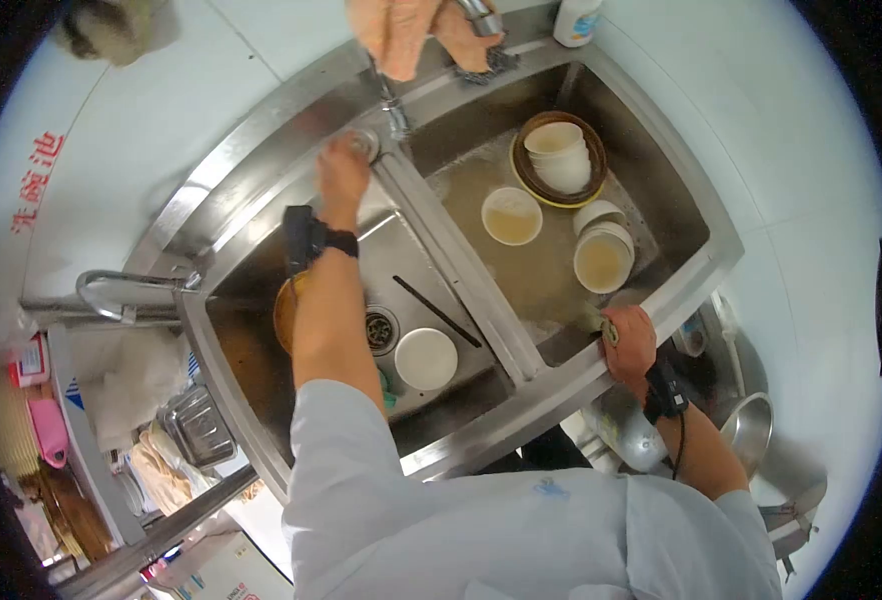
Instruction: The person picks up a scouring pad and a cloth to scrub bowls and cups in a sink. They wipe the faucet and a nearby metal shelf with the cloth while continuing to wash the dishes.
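My left hand (344, 175) is at the far rim of the left basin, somewhat blurred. Its fingers curl against a small pale round thing (366, 145) that is too unclear to name. At the near rim of the right basin, my right hand (631, 345) is closed round a greenish scrubbing pad (606, 325). The right basin (701, 215) holds cloudy water, a bowl (512, 216), stacked bowls (603, 262) and white cups (559, 165) inside a brown bowl (531, 130). A white bowl (426, 359) and a dark stick (436, 311) lie in the left basin.
A faucet (395, 115) rises behind the divider between basins. Another curved tap (106, 290) stands at the left. Orange gloves (401, 35) and a white bottle (576, 22) are at the back. Metal pans (748, 430) lie at the right, a shelf with containers (198, 425) at the left.
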Available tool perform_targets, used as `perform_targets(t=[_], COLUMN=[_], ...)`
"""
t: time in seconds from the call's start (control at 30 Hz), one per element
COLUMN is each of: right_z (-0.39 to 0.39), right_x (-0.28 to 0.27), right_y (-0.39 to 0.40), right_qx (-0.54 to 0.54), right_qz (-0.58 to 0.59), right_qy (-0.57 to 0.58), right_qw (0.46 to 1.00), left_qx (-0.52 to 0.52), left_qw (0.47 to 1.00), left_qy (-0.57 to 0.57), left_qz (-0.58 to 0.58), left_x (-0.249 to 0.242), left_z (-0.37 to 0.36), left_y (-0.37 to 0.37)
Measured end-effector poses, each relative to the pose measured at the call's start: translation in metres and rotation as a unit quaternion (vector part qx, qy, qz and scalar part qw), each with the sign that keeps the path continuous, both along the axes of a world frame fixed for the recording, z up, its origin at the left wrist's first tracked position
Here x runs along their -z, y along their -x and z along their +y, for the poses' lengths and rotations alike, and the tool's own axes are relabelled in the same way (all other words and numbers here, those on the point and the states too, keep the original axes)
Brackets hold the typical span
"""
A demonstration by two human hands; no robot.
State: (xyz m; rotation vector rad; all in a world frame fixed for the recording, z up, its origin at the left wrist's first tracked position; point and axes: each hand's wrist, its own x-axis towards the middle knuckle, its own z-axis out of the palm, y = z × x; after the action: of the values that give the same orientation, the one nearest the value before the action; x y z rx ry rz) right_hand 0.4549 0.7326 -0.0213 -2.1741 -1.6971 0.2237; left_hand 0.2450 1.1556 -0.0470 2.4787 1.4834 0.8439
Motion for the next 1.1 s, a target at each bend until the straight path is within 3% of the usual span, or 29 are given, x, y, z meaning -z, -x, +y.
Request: perform_targets(t=[0.1, 0.3, 0.37, 0.47, 0.53, 0.6, 0.63, 0.7, 0.83, 0.93, 0.97, 1.0, 1.03, 1.07, 1.1], right_z=[-0.006, 0.0, -0.002, 0.001, 0.002, 0.004, 0.004, 0.004, 0.003, 0.001, 0.001, 0.002, 0.003, 0.003, 0.004], right_x=[0.003, 0.004, 0.007, 0.004, 0.0, -0.001, -0.001, 0.002, 0.004, 0.006, 0.007, 0.007, 0.008, 0.008, 0.008], right_y=[0.001, -0.001, -0.002, -0.002, 0.001, 0.001, 0.001, -0.001, -0.001, 0.001, 0.001, 0.0, -0.001, -0.002, -0.002], right_qx=[0.008, 0.016, 0.021, 0.002, 0.007, 0.011, 0.002, -0.008, -0.006, 0.008, 0.014, 0.016, 0.004, -0.008, -0.007], right_qz=[-0.01, 0.013, -0.011, 0.001, 0.004, 0.003, -0.003, -0.012, -0.021, -0.027, -0.031, -0.032, -0.033, -0.034, -0.036], right_qy=[-0.008, -0.035, -0.03, -0.042, -0.031, -0.023, -0.027, -0.028, -0.027, -0.019, -0.025, -0.024, -0.03, -0.037, -0.036], right_qw=[1.0, 0.999, 0.999, 0.999, 0.999, 1.0, 1.0, 0.999, 0.999, 0.999, 0.999, 0.999, 0.999, 0.999, 0.999], left_qx=[0.078, 0.129, 0.075, 0.096, 0.141, 0.116, 0.116, 0.013, -0.021, -0.049, -0.211, -0.35, -0.348, -0.26, -0.208], left_qw=[0.996, 0.991, 0.996, 0.992, 0.963, 0.951, 0.951, 0.958, 0.946, 0.951, 0.921, 0.789, 0.789, 0.876, 0.901], left_qy=[-0.009, 0.003, 0.025, 0.072, 0.229, 0.279, 0.28, 0.25, 0.269, 0.205, 0.327, 0.414, 0.415, 0.393, 0.379], left_qz=[0.04, 0.045, 0.052, 0.031, 0.033, 0.066, 0.066, 0.141, 0.181, 0.227, -0.033, -0.289, -0.288, -0.106, -0.011], left_x=[0.005, -0.005, -0.008, 0.046, 0.086, 0.105, 0.124, 0.168, 0.219, 0.241, 0.247, 0.252, 0.252, 0.251, 0.253], left_z=[0.015, -0.019, -0.057, -0.105, -0.135, -0.164, -0.169, -0.181, -0.193, -0.202, -0.199, -0.197, -0.195, -0.192, -0.189], left_y=[-0.001, 0.02, 0.037, 0.073, 0.084, 0.087, 0.095, 0.108, 0.153, 0.158, 0.149, 0.143, 0.147, 0.155, 0.156])
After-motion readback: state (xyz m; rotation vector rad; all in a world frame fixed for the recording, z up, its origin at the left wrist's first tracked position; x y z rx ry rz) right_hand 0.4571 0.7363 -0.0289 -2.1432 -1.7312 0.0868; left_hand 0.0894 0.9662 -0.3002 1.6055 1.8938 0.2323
